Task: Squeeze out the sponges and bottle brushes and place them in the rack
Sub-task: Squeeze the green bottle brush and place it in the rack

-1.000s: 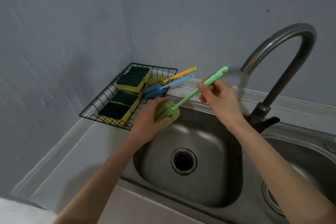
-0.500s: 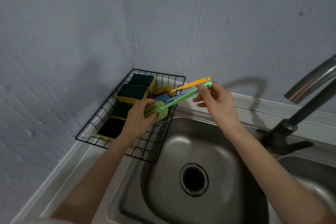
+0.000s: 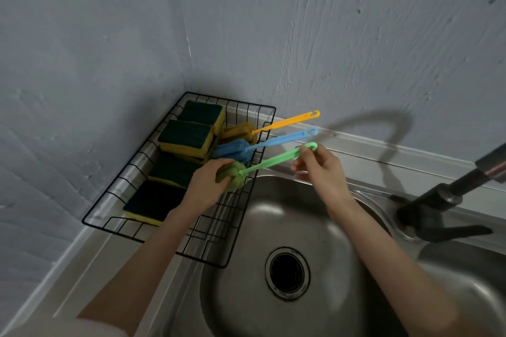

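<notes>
A green bottle brush (image 3: 269, 163) lies across the right rim of the black wire rack (image 3: 109, 216). My left hand (image 3: 208, 186) grips its green sponge head inside the rack. My right hand (image 3: 320, 169) pinches the handle near its hooked end. Beside it lie a blue bottle brush (image 3: 262, 143) and an orange bottle brush (image 3: 284, 122), heads in the rack, handles sticking out to the right. Several green-and-yellow sponges (image 3: 186, 138) fill the rack's left side.
The rack stands in the wall corner on the steel counter, left of the sink basin (image 3: 273, 213) with its drain (image 3: 287, 272). A dark faucet (image 3: 443, 200) rises at the right, with a second basin partly visible at the right edge.
Both hands carried the green brush from over the sink leftward into the rack, setting it down beside the blue brush. The camera view shifted left.
</notes>
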`<state>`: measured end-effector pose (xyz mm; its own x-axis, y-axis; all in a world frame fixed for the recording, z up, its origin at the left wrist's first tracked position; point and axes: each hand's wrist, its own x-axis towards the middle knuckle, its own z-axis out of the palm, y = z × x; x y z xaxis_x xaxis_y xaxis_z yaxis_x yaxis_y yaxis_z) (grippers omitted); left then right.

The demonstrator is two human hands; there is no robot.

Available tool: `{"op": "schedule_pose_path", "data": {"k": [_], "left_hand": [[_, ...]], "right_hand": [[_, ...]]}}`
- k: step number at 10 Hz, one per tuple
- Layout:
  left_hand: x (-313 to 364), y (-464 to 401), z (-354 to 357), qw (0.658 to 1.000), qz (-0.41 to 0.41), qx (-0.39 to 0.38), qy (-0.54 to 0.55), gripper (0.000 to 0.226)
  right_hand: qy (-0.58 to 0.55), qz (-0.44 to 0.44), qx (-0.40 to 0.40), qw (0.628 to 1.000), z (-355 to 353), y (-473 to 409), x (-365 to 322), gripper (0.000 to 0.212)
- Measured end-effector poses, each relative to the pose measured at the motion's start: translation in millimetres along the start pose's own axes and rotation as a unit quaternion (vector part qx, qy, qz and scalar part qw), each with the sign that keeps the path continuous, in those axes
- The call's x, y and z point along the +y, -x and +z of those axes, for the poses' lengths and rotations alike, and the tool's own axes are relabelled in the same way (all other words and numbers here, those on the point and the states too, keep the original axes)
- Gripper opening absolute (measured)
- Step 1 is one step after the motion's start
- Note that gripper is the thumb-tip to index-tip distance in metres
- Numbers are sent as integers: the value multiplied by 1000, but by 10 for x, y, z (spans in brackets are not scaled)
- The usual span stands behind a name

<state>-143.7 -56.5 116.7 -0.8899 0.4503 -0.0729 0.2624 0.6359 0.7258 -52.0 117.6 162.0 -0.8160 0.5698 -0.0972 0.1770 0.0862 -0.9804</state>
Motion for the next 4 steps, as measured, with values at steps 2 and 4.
{"op": "schedule_pose_path", "data": {"k": [2, 4], "left_hand": [[31, -27, 8, 999, -11, -31, -14, 51], [188, 65, -75, 1000, -4, -13, -1, 55]], "right_hand": [[36, 8, 8, 999, -85, -29, 77, 18], [120, 2, 10, 993, -188, 14, -24, 30]]}}
